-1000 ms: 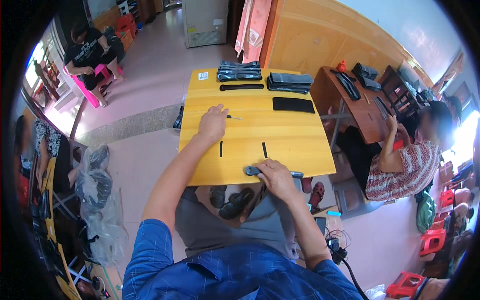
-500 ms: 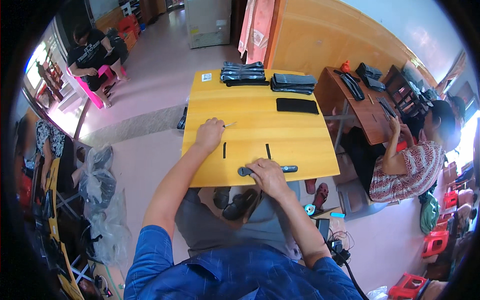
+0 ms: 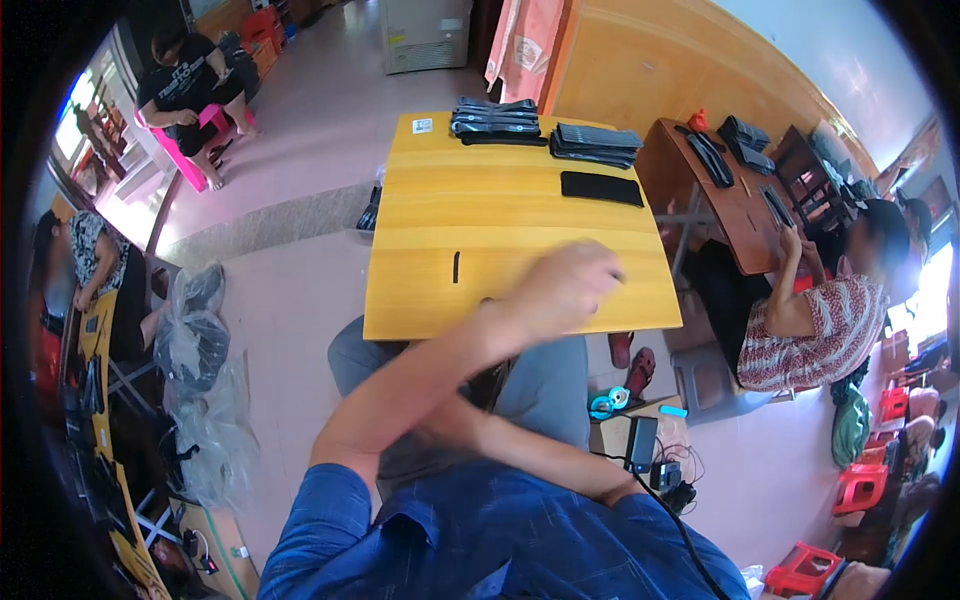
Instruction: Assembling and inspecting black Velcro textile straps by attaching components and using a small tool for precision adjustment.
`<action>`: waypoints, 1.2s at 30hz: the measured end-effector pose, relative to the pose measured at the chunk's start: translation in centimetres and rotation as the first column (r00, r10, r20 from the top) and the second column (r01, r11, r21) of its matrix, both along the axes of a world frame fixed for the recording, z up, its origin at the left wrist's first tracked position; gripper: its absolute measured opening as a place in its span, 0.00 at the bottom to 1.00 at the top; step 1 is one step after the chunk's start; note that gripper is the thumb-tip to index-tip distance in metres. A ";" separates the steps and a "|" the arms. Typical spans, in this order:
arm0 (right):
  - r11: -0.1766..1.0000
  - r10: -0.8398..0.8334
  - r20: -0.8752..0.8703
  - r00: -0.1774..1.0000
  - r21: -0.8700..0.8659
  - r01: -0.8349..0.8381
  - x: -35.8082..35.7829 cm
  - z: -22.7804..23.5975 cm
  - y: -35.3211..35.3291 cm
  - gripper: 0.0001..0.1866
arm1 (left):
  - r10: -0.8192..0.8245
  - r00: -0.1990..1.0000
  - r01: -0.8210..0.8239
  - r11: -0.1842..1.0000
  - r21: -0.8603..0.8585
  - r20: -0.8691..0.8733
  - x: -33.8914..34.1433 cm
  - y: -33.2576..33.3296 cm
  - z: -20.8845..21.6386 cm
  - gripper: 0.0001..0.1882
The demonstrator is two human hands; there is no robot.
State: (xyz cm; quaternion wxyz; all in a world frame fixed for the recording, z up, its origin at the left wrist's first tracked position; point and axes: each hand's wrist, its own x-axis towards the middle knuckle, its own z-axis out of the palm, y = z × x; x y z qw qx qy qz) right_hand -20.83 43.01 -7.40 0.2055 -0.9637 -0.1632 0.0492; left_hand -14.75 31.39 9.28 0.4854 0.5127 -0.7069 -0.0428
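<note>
My left hand [image 3: 572,288] is over the right front part of the yellow table [image 3: 420,215], smeared by motion. A small dark bit shows at its fingers, too blurred to name. Beneath the left forearm, my right forearm [image 3: 535,458] crosses my lap toward the left. The right hand is mostly hidden there, its fingers out of sight. A short black strip [image 3: 456,267] lies on the table left of my left hand. At the far edge are two stacks of dark straps, a left stack [image 3: 495,119] and a right stack [image 3: 596,146]. A black flat rectangular piece [image 3: 602,188] lies nearer.
To the right, a person [image 3: 815,325] works at a brown table [image 3: 722,225] bearing dark straps. Another person [image 3: 190,95] sits on a pink chair at the far left. Clear plastic bags [image 3: 195,340] stand on the floor. A black device [image 3: 641,440] with cables is by my right side.
My left hand has swung right across the table front. My right hand has drawn back from the table edge under my left arm. The dark strap it held is no longer visible on the table.
</note>
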 end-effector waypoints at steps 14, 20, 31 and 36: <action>0.932 -0.144 0.222 0.964 0.357 0.057 -4.8 0.2 0.7 0.17 | -0.122 0.990 0.135 0.953 0.271 -0.063 -4.0 4.4 -4.8 0.09; 0.043 -0.515 -0.409 0.753 0.865 0.499 -9.7 4.3 -7.9 0.13 | 0.186 0.770 0.040 0.941 0.337 -0.610 -0.2 9.1 -5.7 0.09; -0.308 -0.679 -0.369 0.634 0.928 0.211 -7.3 7.1 -7.1 0.21 | 0.283 0.470 -0.010 0.949 0.316 -0.836 -2.9 10.1 -9.7 0.09; -0.277 -0.550 -0.373 0.747 0.926 0.258 -8.3 4.7 -7.8 0.19 | 0.369 0.411 0.246 0.836 0.491 -0.834 0.0 11.4 -7.9 0.11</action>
